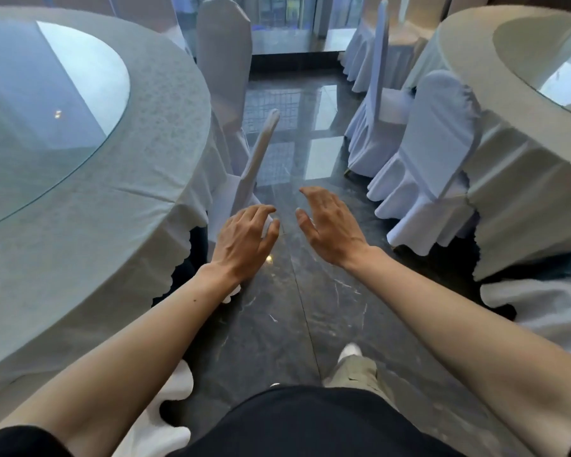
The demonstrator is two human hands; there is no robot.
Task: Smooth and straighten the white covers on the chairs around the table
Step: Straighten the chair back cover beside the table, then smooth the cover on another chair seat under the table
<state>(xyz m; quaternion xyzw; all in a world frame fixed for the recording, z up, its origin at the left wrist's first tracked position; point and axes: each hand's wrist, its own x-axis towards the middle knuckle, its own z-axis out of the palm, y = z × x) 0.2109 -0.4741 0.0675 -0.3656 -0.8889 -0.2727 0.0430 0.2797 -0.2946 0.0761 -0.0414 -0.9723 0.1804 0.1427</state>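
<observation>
Your left hand curls loosely at the slim white chair cover beside the round, cloth-draped table; whether it grips is unclear. Your right hand hovers, fingers spread, over the glossy marble floor.

both bare arms stretched forward; left hand fingers loosely curled, right hand flat, fingers straight, holding nothing
</observation>
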